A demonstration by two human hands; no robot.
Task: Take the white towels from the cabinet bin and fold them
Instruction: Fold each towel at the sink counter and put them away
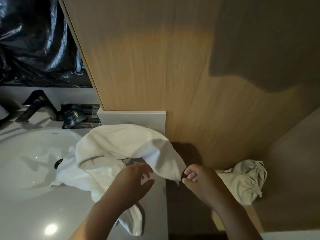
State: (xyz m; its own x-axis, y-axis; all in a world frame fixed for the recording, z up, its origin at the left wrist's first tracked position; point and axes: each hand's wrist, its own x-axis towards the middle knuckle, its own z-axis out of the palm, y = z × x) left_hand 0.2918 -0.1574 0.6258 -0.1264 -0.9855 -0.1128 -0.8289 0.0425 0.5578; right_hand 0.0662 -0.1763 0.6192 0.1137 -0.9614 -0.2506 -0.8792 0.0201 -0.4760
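A white towel is being sorted out at the right end of a grey vanity countertop, hard against a wood-grain cabinet panel, as towels are being readied for folding. One trailing end is being allowed to spill over the rim of the white sink basin near the drain, while another is hanging toward the countertop's front edge.

The towel's near right corner is being pinched between the curled thumb and fingers of the right hand, just past the countertop's right edge, seemingly so that one edge can be drawn out straight. The left hand is being held just above the cloth, fingers loosely parted and nothing gripped, apparently poised to find a second corner. The fold itself is judged to be barely begun, the towel lying in a loose heap.

A crumpled off-white cloth is being kept on a wooden shelf to the right, well apart from the towel; whether it is another towel cannot be told. A black faucet and dark sachets are being shown along the countertop's back edge, below black plastic sheeting.
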